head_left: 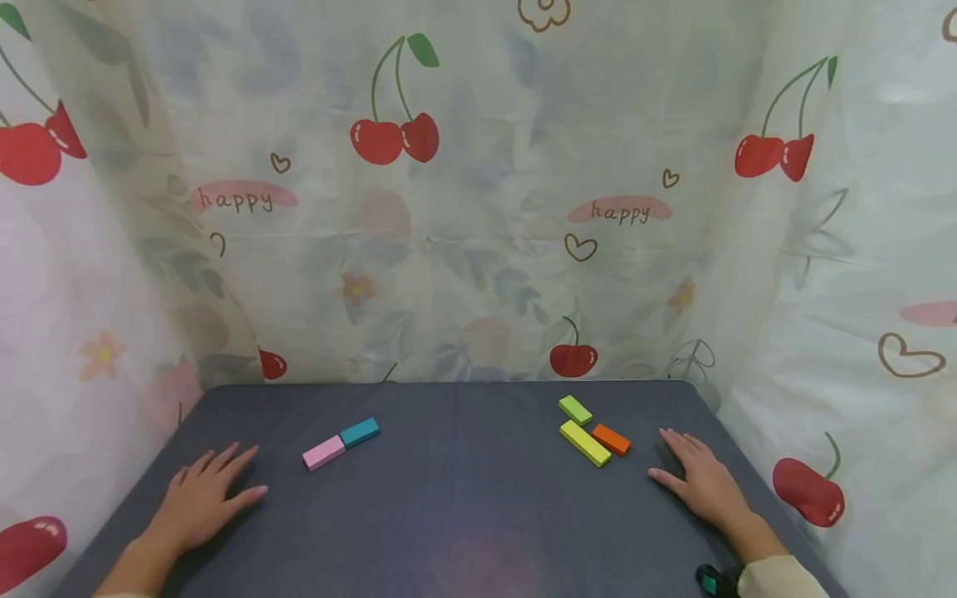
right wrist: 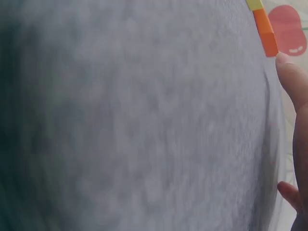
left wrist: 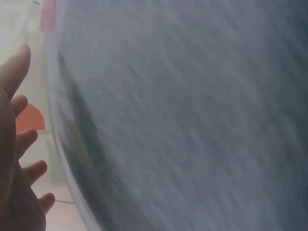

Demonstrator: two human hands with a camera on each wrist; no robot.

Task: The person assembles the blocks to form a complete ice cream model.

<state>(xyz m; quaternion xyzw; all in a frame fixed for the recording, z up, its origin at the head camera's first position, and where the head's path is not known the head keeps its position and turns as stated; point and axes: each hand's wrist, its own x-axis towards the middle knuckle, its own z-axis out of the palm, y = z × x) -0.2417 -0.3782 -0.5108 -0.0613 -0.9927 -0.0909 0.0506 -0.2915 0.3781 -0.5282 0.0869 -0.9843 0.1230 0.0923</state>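
My left hand (head_left: 196,505) lies with fingers spread at the table's left side, holding nothing. Right of it, a pink block (head_left: 324,453) and a blue block (head_left: 360,433) meet end to end in a slanted line. At the right, my right hand (head_left: 704,482) is spread and empty, beside an orange block (head_left: 611,440). A yellow block (head_left: 585,443) lies left of the orange one, and a shorter green block (head_left: 575,409) sits behind them. In the right wrist view the thumb shows near the orange block (right wrist: 266,32); the left wrist view shows part of the pink block (left wrist: 47,15).
The dark grey table (head_left: 456,515) has a white curtain (head_left: 478,199) with cherries and "happy" prints behind it and at both sides. A black and teal object (head_left: 716,580) is at the right wrist, by the light sleeve (head_left: 781,577).
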